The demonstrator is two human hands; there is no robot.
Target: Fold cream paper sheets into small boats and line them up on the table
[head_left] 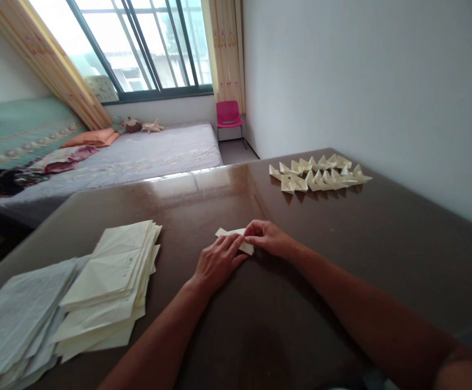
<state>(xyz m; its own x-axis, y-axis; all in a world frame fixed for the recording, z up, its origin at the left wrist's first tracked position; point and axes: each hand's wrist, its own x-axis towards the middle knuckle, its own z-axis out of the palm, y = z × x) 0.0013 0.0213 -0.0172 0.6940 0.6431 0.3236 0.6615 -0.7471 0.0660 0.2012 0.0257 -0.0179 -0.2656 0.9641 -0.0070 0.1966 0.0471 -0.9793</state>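
A small folded piece of cream paper (247,247) lies on the brown table in front of me. My left hand (218,261) rests over its near side, the fingers pressed together on the paper and the thumb along its lower edge. At its upper right edge, my right hand (269,238) pinches the paper between bent thumb and forefinger. Both hands meet at the paper and cover much of it, so its full shape is hidden.
Cream paper sheets (114,271) are piled on the left, beside a stack of greyish printed sheets (20,314). Folded paper boats (327,180) stand in two rows at the far right of the table (203,200). Beyond are a bed (179,143), a pink chair (228,115) and a wall.
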